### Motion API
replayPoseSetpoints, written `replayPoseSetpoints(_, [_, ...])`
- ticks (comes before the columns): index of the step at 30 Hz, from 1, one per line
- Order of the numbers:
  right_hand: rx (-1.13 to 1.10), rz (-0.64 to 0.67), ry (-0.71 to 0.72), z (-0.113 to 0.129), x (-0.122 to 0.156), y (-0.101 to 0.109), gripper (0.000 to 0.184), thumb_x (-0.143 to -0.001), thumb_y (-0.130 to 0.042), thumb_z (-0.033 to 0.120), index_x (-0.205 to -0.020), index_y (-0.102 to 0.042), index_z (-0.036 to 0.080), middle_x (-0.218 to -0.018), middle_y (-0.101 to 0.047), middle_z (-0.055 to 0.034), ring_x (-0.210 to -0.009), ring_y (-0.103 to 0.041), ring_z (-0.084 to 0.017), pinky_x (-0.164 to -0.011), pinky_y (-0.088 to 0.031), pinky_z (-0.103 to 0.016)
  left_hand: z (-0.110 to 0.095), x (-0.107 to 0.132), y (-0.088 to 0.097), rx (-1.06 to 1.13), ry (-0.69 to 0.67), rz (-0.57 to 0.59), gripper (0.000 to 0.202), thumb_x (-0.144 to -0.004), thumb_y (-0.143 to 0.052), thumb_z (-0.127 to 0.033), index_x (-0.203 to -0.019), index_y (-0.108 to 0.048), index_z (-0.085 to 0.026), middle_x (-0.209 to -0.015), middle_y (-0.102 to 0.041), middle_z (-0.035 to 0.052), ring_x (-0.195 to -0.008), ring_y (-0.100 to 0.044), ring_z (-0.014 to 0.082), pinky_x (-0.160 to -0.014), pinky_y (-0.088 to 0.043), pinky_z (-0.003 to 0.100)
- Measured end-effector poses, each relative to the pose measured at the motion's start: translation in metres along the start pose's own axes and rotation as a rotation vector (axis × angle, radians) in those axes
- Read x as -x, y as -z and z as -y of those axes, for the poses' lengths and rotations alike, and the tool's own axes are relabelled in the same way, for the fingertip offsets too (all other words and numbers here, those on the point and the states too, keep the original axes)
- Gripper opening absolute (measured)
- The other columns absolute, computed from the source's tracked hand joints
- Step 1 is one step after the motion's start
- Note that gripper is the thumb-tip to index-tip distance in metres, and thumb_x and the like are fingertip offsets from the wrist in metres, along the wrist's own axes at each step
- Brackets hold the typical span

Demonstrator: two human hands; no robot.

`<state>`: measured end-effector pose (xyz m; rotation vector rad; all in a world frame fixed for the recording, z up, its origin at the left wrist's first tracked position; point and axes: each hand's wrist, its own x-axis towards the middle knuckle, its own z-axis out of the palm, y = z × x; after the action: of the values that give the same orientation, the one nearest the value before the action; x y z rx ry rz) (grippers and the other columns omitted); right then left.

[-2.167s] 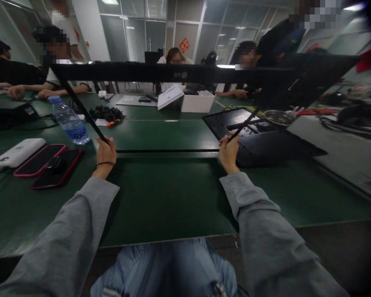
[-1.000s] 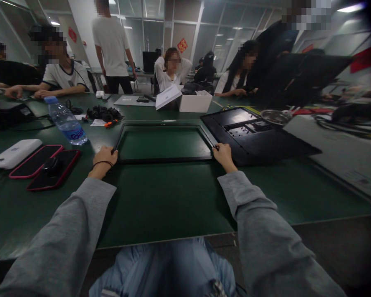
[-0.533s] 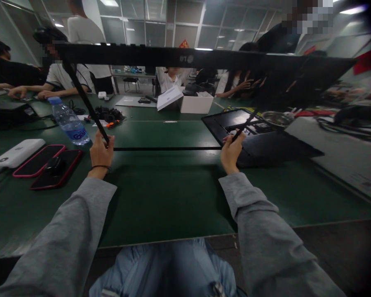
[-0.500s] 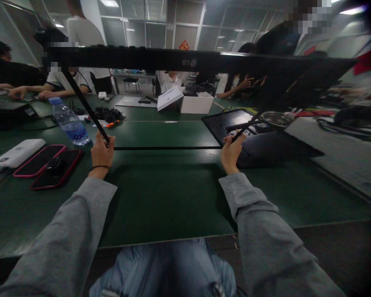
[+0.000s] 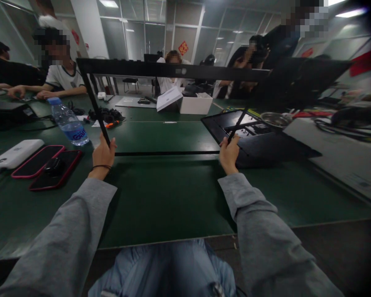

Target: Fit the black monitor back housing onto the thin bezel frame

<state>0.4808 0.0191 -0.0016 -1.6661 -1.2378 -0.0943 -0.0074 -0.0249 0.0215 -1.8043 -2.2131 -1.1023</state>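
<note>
A thin black rectangular monitor bezel (image 5: 136, 67) is held up above the green table, tilted, with a small logo on its far bar. My left hand (image 5: 102, 159) is closed round its left side bar, low down by the near corner. The right side bar sits in the grip of my right hand (image 5: 229, 156), also near the bottom. Through the open middle of the bezel I see the table and things beyond. Behind my right hand lies a flat black panel (image 5: 272, 146) with an opened, lighter section.
To the left are a water bottle (image 5: 70, 126), a white power bank (image 5: 17, 153) and two red-edged phones (image 5: 58, 177). A white box (image 5: 196, 105) stands at the back, a metal bowl (image 5: 275, 119) at right. Several people sit or stand across the table (image 5: 167, 198).
The bezel's far bar has swung away from me and a little lower, so it looks smaller. Both hands keep their grip and have hardly moved.
</note>
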Motion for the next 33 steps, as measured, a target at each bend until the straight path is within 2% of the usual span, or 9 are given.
replayPoseSetpoints(2, [0.030, 0.005, -0.008, 0.001, 0.000, 0.002, 0.045, -0.101, -0.035, 0.039, -0.139, -0.043, 0.016, -0.091, -0.070, -0.0106, -0.092, -0.068, -0.029, -0.095, -0.047, -0.048, -0.001, 0.000, 0.001, -0.063, 0.040, 0.019, 0.062, -0.100, -0.033, -0.053, -0.151, -0.038, -0.018, -0.095, -0.075, 0.0124, -0.095, -0.071, 0.0339, -0.085, -0.049, 0.043])
replayPoseSetpoints(5, [0.050, 0.043, -0.031, -0.003, -0.001, -0.001, 0.045, -0.098, -0.041, 0.037, -0.138, -0.049, 0.017, -0.097, -0.071, -0.0118, -0.097, -0.068, -0.029, -0.098, -0.046, -0.048, 0.003, -0.001, -0.001, -0.131, 0.067, 0.075, 0.055, -0.099, -0.034, -0.053, -0.140, -0.054, -0.023, -0.105, -0.073, 0.0142, -0.100, -0.069, 0.0347, -0.085, -0.049, 0.043])
replayPoseSetpoints(9, [0.023, 0.165, -0.136, -0.017, -0.003, -0.011, 0.045, -0.089, -0.054, 0.033, -0.128, -0.062, 0.014, -0.102, -0.072, -0.0138, -0.100, -0.067, -0.028, -0.098, -0.048, -0.044, 0.019, -0.007, -0.014, -0.214, 0.027, 0.218, 0.049, -0.097, -0.038, -0.049, -0.125, -0.067, -0.020, -0.125, -0.065, 0.0179, -0.111, -0.064, 0.0344, -0.089, -0.049, 0.043])
replayPoseSetpoints(13, [-0.003, 0.271, -0.261, -0.031, -0.004, -0.019, 0.047, -0.080, -0.063, 0.033, -0.121, -0.068, 0.011, -0.104, -0.073, -0.0153, -0.097, -0.069, -0.027, -0.094, -0.051, -0.040, 0.037, -0.013, -0.030, -0.279, -0.003, 0.287, 0.049, -0.095, -0.042, -0.047, -0.120, -0.072, -0.017, -0.123, -0.064, 0.0174, -0.115, -0.060, 0.0314, -0.098, -0.048, 0.041])
replayPoseSetpoints(18, [0.053, 0.296, -0.249, -0.035, -0.005, -0.017, 0.048, -0.080, -0.061, 0.031, -0.125, -0.069, 0.013, -0.111, -0.073, -0.0156, -0.105, -0.068, -0.028, -0.099, -0.049, -0.042, 0.046, -0.015, -0.039, -0.293, -0.011, 0.296, 0.049, -0.093, -0.045, -0.050, -0.118, -0.074, -0.019, -0.120, -0.063, 0.0159, -0.115, -0.060, 0.0298, -0.101, -0.048, 0.040])
replayPoseSetpoints(28, [0.042, 0.347, -0.243, -0.037, -0.008, -0.017, 0.055, -0.076, -0.061, 0.024, -0.128, -0.067, 0.011, -0.110, -0.074, -0.0148, -0.102, -0.070, -0.026, -0.097, -0.051, -0.038, 0.040, -0.013, -0.034, -0.282, 0.034, 0.321, 0.053, -0.092, -0.045, -0.051, -0.128, -0.069, -0.020, -0.128, -0.058, 0.0160, -0.115, -0.060, 0.0322, -0.101, -0.049, 0.044])
replayPoseSetpoints(33, [0.035, 0.339, -0.233, -0.036, -0.007, -0.017, 0.051, -0.076, -0.061, 0.023, -0.125, -0.068, 0.011, -0.110, -0.074, -0.0144, -0.104, -0.068, -0.026, -0.098, -0.050, -0.040, 0.032, -0.012, -0.033, -0.174, -0.063, 0.249, 0.055, -0.092, -0.045, -0.045, -0.136, -0.061, -0.016, -0.128, -0.059, 0.0166, -0.125, -0.054, 0.0312, -0.107, -0.044, 0.045])
